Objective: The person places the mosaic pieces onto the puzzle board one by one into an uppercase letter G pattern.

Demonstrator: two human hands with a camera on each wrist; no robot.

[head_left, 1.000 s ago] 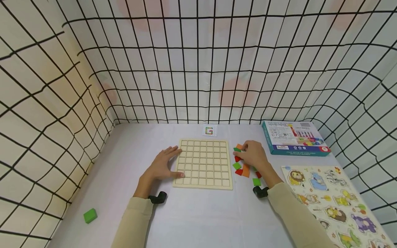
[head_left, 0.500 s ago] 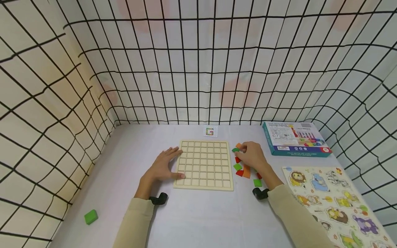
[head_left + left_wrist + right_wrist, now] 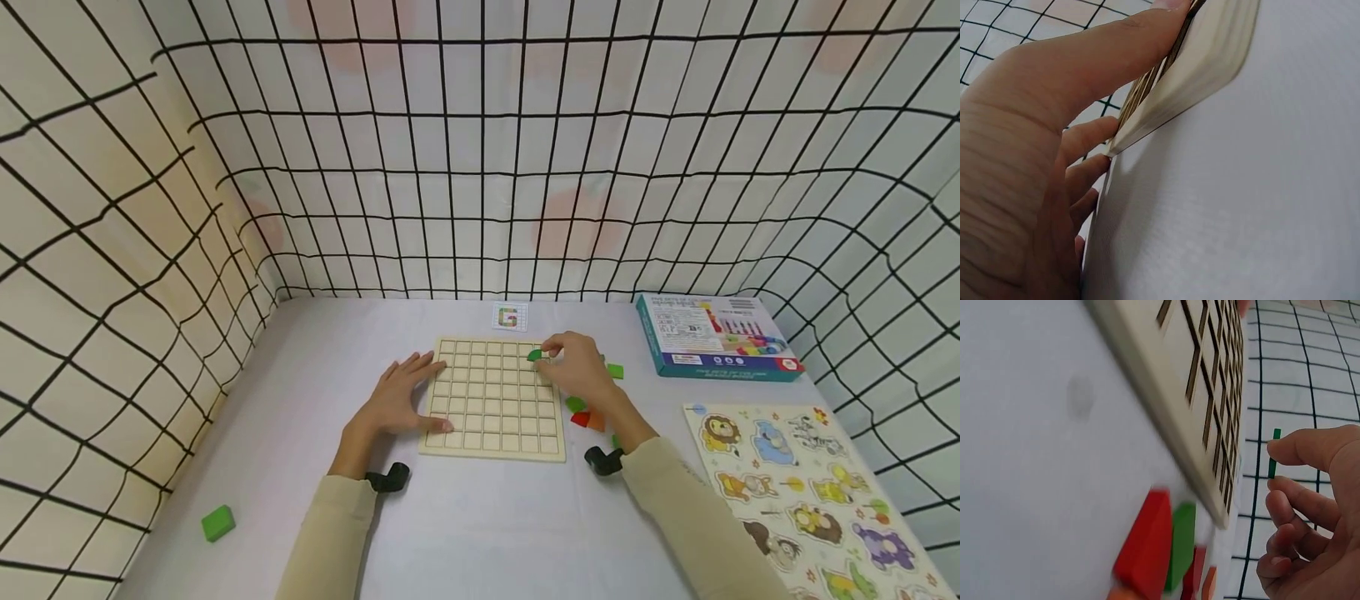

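Note:
A pale wooden grid board (image 3: 491, 398) lies flat on the grey table. My left hand (image 3: 401, 400) rests flat on its left edge, fingers straight; in the left wrist view the thumb (image 3: 1116, 44) lies along the board's edge (image 3: 1185, 81). My right hand (image 3: 573, 367) hovers over the board's upper right corner and pinches a thin dark green tile (image 3: 534, 355) between thumb and forefinger; the tile (image 3: 1274, 453) stands edge-on in the right wrist view. Loose green, red and orange tiles (image 3: 585, 412) lie just right of the board, partly hidden by my right wrist.
A small pattern card (image 3: 509, 317) lies behind the board. A teal box (image 3: 716, 335) stands at the back right, an animal puzzle board (image 3: 810, 492) at the front right. One green tile (image 3: 615, 371) lies alone right of my hand; a green block (image 3: 217, 522) sits front left. Netted walls surround the table.
My right hand lifted a green tile from the pile and carried it left, over the board's upper right corner. A green tile now shows where the hand was. The left hand stayed put.

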